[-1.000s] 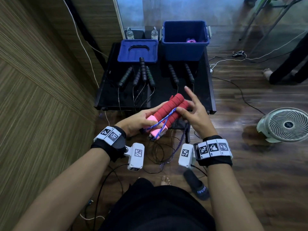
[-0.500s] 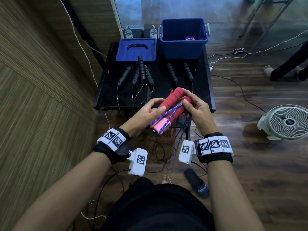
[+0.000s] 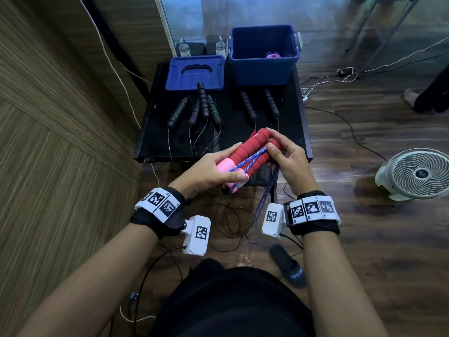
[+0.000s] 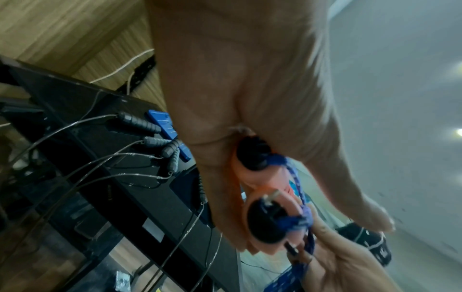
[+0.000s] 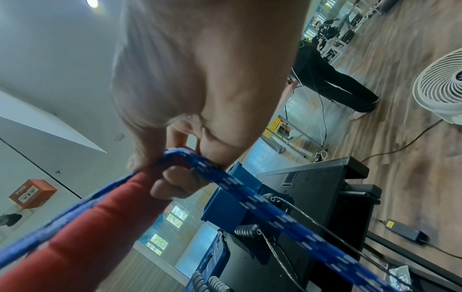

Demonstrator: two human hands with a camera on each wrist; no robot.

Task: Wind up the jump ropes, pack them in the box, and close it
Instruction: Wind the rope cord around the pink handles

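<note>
Two red foam handles with pink ends [image 3: 250, 152] lie side by side in front of me, above the table's near edge. My left hand [image 3: 213, 171] grips their pink ends [image 4: 265, 189]. My right hand [image 3: 281, 154] holds the far ends and pinches the blue braided rope [image 3: 250, 159] against a handle [image 5: 100, 223]. The rope [image 5: 250, 195] crosses the handles and hangs in a loop [image 3: 260, 210] toward the floor. The open blue box [image 3: 263, 54] stands at the table's back right with something purple [image 3: 273, 55] inside. Its lid [image 3: 195, 72] lies to the left.
Several black-handled jump ropes [image 3: 204, 108] lie on the black table [image 3: 150, 132], their thin cords trailing over the front edge onto the floor. A white fan [image 3: 415, 173] stands on the floor to the right. A wooden wall runs along the left. A slipper [image 3: 289, 266] lies near my feet.
The handles have risen and swung a little steeper. My right hand has closed on the far ends and drawn another turn of blue rope across them.
</note>
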